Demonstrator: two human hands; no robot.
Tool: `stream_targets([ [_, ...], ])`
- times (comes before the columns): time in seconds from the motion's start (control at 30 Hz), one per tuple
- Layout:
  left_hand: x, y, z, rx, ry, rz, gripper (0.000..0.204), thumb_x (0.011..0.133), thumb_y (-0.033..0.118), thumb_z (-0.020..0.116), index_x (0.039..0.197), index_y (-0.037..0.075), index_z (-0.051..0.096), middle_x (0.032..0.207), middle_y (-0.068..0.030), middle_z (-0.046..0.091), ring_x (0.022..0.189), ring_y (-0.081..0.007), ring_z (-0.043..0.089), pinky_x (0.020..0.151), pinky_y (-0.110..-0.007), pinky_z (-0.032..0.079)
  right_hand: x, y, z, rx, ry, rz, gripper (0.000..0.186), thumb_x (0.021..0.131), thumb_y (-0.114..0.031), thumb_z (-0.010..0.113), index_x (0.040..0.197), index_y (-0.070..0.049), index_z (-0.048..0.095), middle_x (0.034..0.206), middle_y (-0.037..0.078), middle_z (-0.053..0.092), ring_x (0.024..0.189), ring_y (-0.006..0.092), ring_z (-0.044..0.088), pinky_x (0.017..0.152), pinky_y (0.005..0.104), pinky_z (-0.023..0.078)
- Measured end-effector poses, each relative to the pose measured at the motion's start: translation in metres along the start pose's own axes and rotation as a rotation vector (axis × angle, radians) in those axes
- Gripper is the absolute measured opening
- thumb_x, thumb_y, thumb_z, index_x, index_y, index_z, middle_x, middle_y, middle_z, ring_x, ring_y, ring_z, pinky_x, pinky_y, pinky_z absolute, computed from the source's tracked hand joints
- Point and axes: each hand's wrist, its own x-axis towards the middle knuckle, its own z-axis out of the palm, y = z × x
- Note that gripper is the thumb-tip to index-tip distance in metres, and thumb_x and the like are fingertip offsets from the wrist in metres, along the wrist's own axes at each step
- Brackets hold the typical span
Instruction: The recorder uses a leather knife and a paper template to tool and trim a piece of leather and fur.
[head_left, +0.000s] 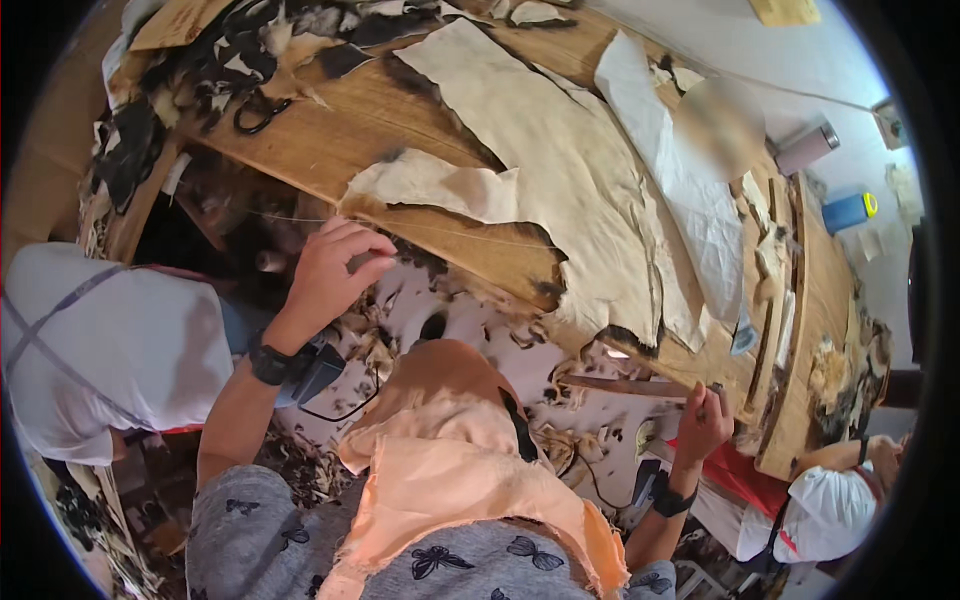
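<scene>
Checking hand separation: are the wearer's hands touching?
No, a wide gap separates the left hand from the right hand at the wooden table.

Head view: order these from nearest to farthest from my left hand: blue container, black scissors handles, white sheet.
1. Black scissors handles: beyond your left hand, toward the upper left.
2. White sheet: right of centre, upper part.
3. Blue container: far right.
</scene>
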Motion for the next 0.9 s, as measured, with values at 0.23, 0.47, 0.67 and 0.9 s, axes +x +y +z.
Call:
stream_targets([
  [0.23,0.054,0.033,0.066,-0.122,-0.035,0.25,0.018,0.068,0.011,0.07,0.084,0.006,0.064,0.084,-0.0071,0.062,0.084,-0.0264,0.054,0.072,-0.036,0.044,0.005,-0.014,-0.001,0.002,-0.016,-0.033,0.015,0.073,-0.008,0.067,0.064,-0.005,0.055,0.063,0.01,0.048,0.059,0.0286,0.051,0.052,0.0386,0.04],
  [0.47,0.066,0.009,0.121,0.19,-0.112,0.423,0.009,0.073,0.015,0.061,0.074,0.006,0.058,0.074,-0.0101,0.055,0.076,-0.0298,0.054,0.067,-0.041,0.044,-0.021,-0.001,-0.027,-0.021,0.044,0.105,0.015,0.074,-0.011,0.066,0.063,-0.007,0.056,0.063,0.009,0.052,0.062,0.0287,0.054,0.056,0.0388,0.044],
  [0.67,0.056,-0.001,0.09,0.019,-0.114,0.252,0.003,0.073,0.0,0.052,0.074,0.002,0.049,0.076,-0.0151,0.051,0.075,-0.0342,0.049,0.067,-0.042,0.04,-0.023,0.0,-0.018,0.021,-0.003,0.141,0.032,0.073,0.001,0.053,0.103,-0.004,0.063,0.077,0.015,0.055,0.074,0.0333,0.056,0.066,0.0413,0.046],
  [0.9,0.029,-0.065,-0.007,0.103,0.156,-0.083,0.005,0.081,0.003,0.05,0.08,0.001,0.046,0.078,-0.0157,0.05,0.074,-0.0353,0.05,0.066,-0.038,0.041,0.003,0.02,-0.007,-0.037,-0.002,0.236,0.044,0.08,-0.001,0.058,0.121,-0.014,0.056,0.079,0.014,0.06,0.071,0.0315,0.058,0.063,0.0385,0.047],
])
